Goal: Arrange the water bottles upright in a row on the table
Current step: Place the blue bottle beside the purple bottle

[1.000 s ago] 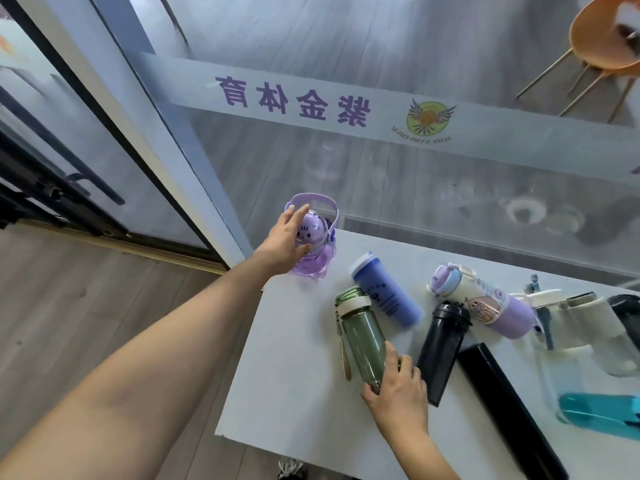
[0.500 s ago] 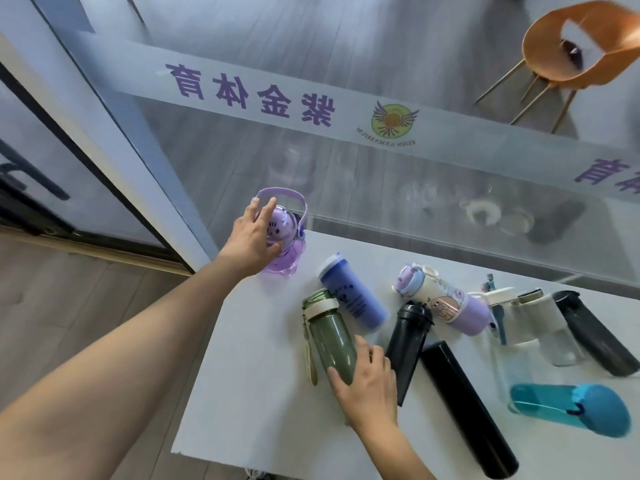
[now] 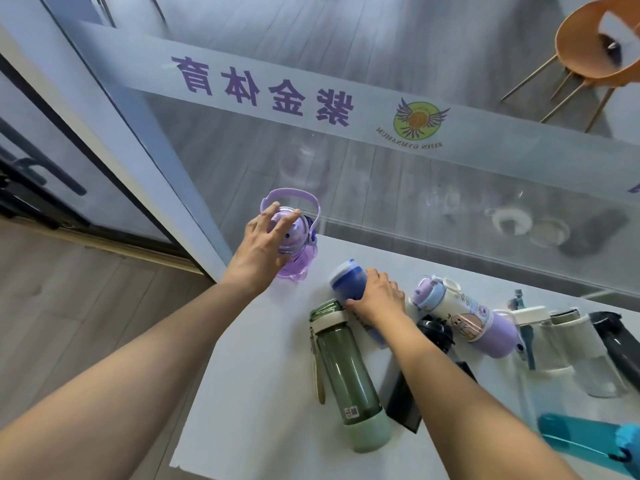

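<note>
1. At the far left corner of the white table [image 3: 263, 403] we see a purple bottle [image 3: 298, 258] standing upright, its looped handle raised over the lid.
2. Our left hand [image 3: 258, 252] rests against the near side of that bottle, fingers spread and loosely laid on the lid and shoulder, not wrapped tight around it.
3. Just right of it lies a blue bottle [image 3: 346, 280] on its side, its white-rimmed cap toward the far edge.
4. Our right hand [image 3: 377, 299] is curled over the blue bottle's body, fingers closed around it from above; the lower part of the bottle is hidden under the hand and wrist.
5. Near the blue bottle, a green bottle [image 3: 349, 372] lies on its side with the cap pointing far and a tan strap trailing along its left side.
6. Under our right forearm lies a black bottle [image 3: 434, 332], mostly hidden.
7. Further right lies a white and lilac bottle [image 3: 464, 317] with cartoon print, cap toward the far left.
8. Beyond it to the right we make out clear bottles [image 3: 561, 344] and a dark bottle [image 3: 620, 344], all on their sides and close together.
9. At the near right edge lies a teal bottle [image 3: 581, 438].
10. Behind the table runs a glass wall [image 3: 381, 188] with a frosted band of purple characters, and an orange chair [image 3: 588, 46] stands beyond it.
</note>
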`<action>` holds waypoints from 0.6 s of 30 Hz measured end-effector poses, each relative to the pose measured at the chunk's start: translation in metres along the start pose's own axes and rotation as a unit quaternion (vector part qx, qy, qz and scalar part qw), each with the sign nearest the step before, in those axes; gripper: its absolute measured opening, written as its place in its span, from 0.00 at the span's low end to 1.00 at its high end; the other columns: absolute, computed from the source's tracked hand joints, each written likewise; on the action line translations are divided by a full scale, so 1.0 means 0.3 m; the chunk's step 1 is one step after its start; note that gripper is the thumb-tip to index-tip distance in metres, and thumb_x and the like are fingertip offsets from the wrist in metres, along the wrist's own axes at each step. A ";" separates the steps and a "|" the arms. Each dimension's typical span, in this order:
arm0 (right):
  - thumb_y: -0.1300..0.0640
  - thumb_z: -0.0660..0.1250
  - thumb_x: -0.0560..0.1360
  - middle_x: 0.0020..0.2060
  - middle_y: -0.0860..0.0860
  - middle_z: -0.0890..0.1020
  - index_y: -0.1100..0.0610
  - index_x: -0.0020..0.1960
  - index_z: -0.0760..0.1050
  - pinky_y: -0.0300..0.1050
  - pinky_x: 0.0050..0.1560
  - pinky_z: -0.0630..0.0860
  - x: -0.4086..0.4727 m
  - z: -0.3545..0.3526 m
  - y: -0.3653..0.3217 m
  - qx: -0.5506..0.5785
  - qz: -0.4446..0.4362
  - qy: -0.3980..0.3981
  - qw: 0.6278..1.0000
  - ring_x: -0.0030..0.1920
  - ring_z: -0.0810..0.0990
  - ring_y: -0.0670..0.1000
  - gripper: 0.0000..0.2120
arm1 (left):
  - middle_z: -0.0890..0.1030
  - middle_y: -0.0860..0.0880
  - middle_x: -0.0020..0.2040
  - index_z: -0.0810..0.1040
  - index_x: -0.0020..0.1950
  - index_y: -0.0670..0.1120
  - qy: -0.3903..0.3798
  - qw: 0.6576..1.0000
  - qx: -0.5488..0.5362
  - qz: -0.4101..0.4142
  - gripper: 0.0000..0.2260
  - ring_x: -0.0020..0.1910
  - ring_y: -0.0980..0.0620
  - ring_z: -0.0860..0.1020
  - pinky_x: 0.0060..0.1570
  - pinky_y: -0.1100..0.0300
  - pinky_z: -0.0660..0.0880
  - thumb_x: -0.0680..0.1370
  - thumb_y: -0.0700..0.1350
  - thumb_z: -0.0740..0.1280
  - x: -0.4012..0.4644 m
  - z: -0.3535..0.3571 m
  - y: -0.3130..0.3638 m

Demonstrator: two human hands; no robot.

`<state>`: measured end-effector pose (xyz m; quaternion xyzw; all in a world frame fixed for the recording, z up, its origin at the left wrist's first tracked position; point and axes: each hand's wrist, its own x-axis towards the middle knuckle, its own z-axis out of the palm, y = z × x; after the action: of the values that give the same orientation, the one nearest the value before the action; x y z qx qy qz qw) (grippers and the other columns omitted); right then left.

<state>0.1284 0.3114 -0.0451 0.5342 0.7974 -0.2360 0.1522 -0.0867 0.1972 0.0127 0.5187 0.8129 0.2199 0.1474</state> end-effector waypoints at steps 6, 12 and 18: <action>0.47 0.74 0.66 0.61 0.54 0.75 0.53 0.66 0.68 0.52 0.59 0.73 0.036 -0.009 0.026 0.087 -0.001 0.030 0.996 0.60 0.75 0.60 0.32 | 0.54 0.49 0.79 0.61 0.77 0.58 0.004 1.000 -0.018 -0.003 0.37 0.74 0.40 0.57 0.68 0.46 0.66 0.74 0.37 0.73 0.018 0.007 -0.003; 0.57 0.80 0.63 0.59 0.51 0.71 0.55 0.70 0.69 0.43 0.58 0.71 0.036 -0.085 0.011 0.334 -0.050 0.145 0.930 0.56 0.74 0.50 0.38 | 0.52 0.50 0.80 0.59 0.77 0.60 0.002 1.000 -0.014 -0.012 0.39 0.76 0.42 0.55 0.69 0.45 0.66 0.74 0.37 0.73 0.020 0.021 -0.007; 0.54 0.82 0.60 0.59 0.45 0.78 0.35 0.59 0.68 0.55 0.60 0.78 0.027 -0.062 -0.016 0.480 -0.079 0.146 0.862 0.59 0.78 0.52 0.35 | 0.51 0.51 0.80 0.58 0.77 0.60 0.003 1.000 -0.015 -0.018 0.39 0.76 0.41 0.54 0.69 0.45 0.66 0.74 0.36 0.72 0.017 0.021 -0.002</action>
<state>0.1212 0.3264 -0.0324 0.5050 0.6380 -0.5201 -0.2598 -0.0863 0.2030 0.0069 0.5012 0.8191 0.2313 0.1564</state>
